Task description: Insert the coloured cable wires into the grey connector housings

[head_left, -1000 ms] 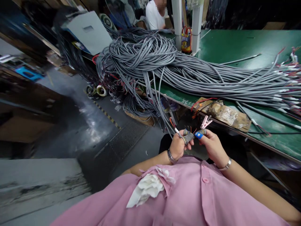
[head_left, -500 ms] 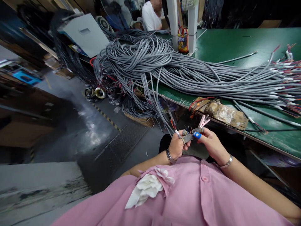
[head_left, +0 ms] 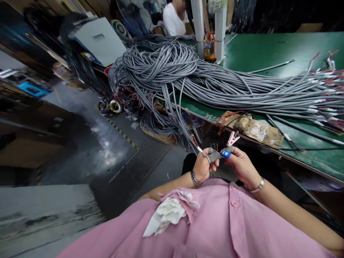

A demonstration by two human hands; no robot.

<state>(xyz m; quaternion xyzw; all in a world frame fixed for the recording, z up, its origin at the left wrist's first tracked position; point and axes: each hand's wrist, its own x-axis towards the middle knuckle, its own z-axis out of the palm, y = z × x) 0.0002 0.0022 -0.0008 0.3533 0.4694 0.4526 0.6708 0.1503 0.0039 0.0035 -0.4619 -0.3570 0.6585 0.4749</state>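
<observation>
In front of my shirt, my left hand (head_left: 202, 167) is closed around a grey cable (head_left: 204, 156) with a white band and bare coloured wire ends (head_left: 193, 139) that stick up past it. Grey wrapping covers its thumb and a finger. My right hand (head_left: 241, 165) meets it fingertip to fingertip, pinching thin coloured wires; the exact strands are too small to make out. Blue tape (head_left: 225, 154) wraps the right thumb, and grey tape is on the index finger. Just above that finger a pink clip (head_left: 232, 138) shows; whether it touches the hand I cannot tell.
A large heap of grey cables (head_left: 166, 64) runs along the green table (head_left: 268, 50), its stripped ends at the right. A taped brown block (head_left: 259, 130) lies at the table's near edge. More cable coils (head_left: 158, 123) sit below. Across the table is a person in white (head_left: 173, 21).
The coloured wire ends by my left hand have tipped a little to the left. Both hands stay together in nearly the same place, with slight finger shifts.
</observation>
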